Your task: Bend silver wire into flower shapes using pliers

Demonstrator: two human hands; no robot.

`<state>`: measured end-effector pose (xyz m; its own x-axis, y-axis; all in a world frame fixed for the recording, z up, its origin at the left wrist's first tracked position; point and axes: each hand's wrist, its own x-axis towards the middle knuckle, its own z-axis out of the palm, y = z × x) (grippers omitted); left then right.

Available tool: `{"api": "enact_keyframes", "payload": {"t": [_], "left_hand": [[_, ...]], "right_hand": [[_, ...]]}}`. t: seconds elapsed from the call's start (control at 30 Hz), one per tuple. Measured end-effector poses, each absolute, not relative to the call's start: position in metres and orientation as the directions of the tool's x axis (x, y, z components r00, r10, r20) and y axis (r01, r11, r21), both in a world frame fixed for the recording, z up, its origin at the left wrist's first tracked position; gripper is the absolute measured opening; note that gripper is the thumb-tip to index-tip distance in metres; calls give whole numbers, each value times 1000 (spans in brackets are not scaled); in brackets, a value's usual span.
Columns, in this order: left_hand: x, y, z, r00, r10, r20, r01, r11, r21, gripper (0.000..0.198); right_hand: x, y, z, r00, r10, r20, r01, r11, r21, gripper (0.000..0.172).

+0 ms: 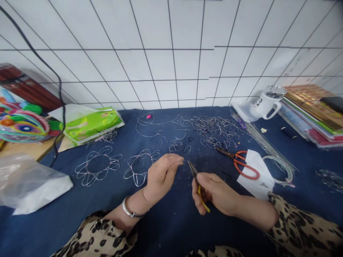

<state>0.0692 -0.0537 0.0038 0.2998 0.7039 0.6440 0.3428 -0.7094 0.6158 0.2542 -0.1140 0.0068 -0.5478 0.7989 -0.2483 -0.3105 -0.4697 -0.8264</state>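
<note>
My right hand (211,191) is closed round a pair of pliers (199,185) with yellow handles and dark, narrow jaws that point up and to the left. Thumb and fingers pinched together, my left hand (163,173) holds a short, thin wire (185,160) whose end reaches toward the plier tips. Whether the jaws touch it I cannot tell. Left of my left hand lie two flower-shaped wire frames, one farther left (98,166) and one partly behind the hand (138,166). Small bent wire pieces (178,144) are scattered just beyond my fingers.
A tangle of wire (214,126) lies behind my hands. Orange-handled scissors (246,169) rest partly on white paper (255,180) at right, by straight wires (270,150). A white mug (269,103) and stacked books (308,114) stand back right. Green tissue pack (91,125) and plastic bag (32,185) lie left.
</note>
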Motion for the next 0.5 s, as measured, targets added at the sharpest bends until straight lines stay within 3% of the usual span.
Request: {"api": "enact_keyframes", "payload": {"t": [0.5], "left_hand": [[69, -54, 5, 302, 708, 639, 359, -705, 612, 19]], "right_hand": [[254, -114, 7, -549, 799, -246, -308, -467, -829, 38]]}}
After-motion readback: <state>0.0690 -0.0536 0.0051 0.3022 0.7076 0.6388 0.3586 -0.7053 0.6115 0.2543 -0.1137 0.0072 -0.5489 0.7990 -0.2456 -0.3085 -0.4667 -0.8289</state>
